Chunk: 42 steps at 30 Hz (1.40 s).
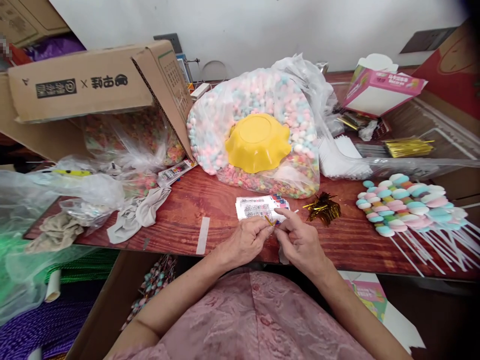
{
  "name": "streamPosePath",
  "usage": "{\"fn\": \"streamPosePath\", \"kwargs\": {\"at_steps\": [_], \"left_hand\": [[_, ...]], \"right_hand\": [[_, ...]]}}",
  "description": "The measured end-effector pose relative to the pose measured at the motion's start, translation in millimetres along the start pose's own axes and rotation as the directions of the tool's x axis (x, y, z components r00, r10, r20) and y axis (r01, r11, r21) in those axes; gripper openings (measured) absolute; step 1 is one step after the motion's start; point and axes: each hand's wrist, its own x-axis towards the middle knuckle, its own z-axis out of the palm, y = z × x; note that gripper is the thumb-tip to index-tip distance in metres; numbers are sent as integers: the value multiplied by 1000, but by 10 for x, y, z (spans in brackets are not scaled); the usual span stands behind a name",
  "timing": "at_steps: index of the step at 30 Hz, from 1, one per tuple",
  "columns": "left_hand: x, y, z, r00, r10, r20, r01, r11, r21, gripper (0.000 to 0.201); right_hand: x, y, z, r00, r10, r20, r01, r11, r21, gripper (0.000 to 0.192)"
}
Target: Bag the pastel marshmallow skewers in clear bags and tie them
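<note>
Near the table's front edge, my left hand [249,241] pinches a small gold twist tie [270,220] between thumb and fingertips. Against its other end my right hand [301,244] is closed, fingers bent and fingertips meeting the left ones. Whatever else lies between the fingertips is too small to make out. Just beyond both hands is a stack of printed white cards [255,206], partly covered by my fingers. A loose bunch of gold twist ties [324,208] lies to the right of the cards.
Bags of pastel candy [210,125] stand behind, a yellow wavy bowl [258,142] upside down on them. Marshmallow skewers [412,205] are piled right, near a clear tray [420,162] with gold ties [408,147]. A cardboard box [86,85] and grey cloth [138,215] lie left.
</note>
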Motion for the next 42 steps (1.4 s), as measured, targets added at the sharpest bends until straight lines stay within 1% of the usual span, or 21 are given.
{"fn": "streamPosePath", "kwargs": {"at_steps": [4, 6, 8, 11, 14, 16, 17, 19, 20, 21, 22, 23, 24, 25, 27, 29, 35, 36, 37, 40, 42], "left_hand": [[3, -20, 16, 1000, -18, -20, 18, 1000, -1, 35], [2, -17, 24, 999, -32, -28, 31, 998, -47, 37], [0, -6, 32, 999, -30, -17, 28, 995, -96, 38], [0, 12, 44, 1000, -2, 9, 3, 992, -126, 37], [17, 22, 39, 998, 50, 39, -45, 992, -121, 35], [38, 32, 18, 993, 58, 98, -42, 986, -162, 35], [50, 41, 2, 989, 39, 146, -8, 978, -206, 34], [70, 67, -39, 961, -52, 273, 142, 936, -322, 33], [76, 81, -63, 929, -111, 352, 247, 896, -370, 32], [78, 95, -86, 887, -166, 431, 353, 846, -401, 30], [75, 105, -108, 840, -210, 500, 447, 790, -420, 27], [69, 111, -126, 794, -238, 559, 523, 736, -430, 25], [61, 111, -140, 751, -248, 612, 582, 688, -434, 22], [51, 108, -151, 710, -245, 661, 627, 647, -433, 19], [37, 98, -169, 633, -212, 745, 690, 591, -418, 15], [33, 102, -196, 564, -169, 808, 723, 573, -385, 13], [30, 236, -279, 400, -81, 913, 715, 651, -256, 16], [26, 248, -279, 390, -67, 918, 706, 662, -251, 18], [26, 246, -279, 400, -55, 915, 693, 672, -262, 19], [75, 150, -342, 472, -27, 881, 609, 733, -304, 21], [139, 59, -476, 473, -41, 880, 533, 809, -249, 25]], "right_hand": [[-87, 43, 20, 999, -29, -34, 28, 999, -14, 34], [-166, 41, 70, 992, 78, -99, -68, 993, 100, 26], [-242, 24, 130, 963, 247, -109, -207, 934, 293, 16], [-304, 18, 192, 890, 453, 53, -393, 704, 591, 17], [-283, 72, 165, 820, 525, 227, -504, 476, 720, 25], [-240, 118, 86, 802, 494, 336, -559, 421, 715, 29], [-214, 134, 32, 798, 446, 405, -587, 425, 689, 31], [-167, 140, -90, 794, 309, 523, -601, 524, 603, 29], [-149, 129, -151, 805, 229, 548, -551, 630, 547, 26], [-137, 110, -209, 835, 141, 532, -436, 758, 485, 22], [-132, 85, -260, 877, 34, 479, -255, 878, 405, 18], [-135, 55, -303, 908, -102, 406, -29, 952, 304, 17], [-143, 22, -339, 906, -252, 339, 195, 962, 192, 17], [-156, -13, -367, 873, -392, 292, 383, 920, 89, 18], [-179, -87, -405, 771, -585, 253, 610, 792, -25, 21], [-184, -160, -421, 700, -672, 240, 701, 712, -49, 24], [-118, -297, -417, 607, -749, 264, 773, 634, 22, 27], [-108, -312, -420, 598, -750, 282, 776, 630, 29, 26], [-99, -330, -425, 596, -744, 303, 775, 631, 24, 25], [-76, -413, -440, 618, -698, 362, 757, 652, -37, 23], [-72, -483, -429, 643, -678, 356, 749, 653, -107, 24]]}}
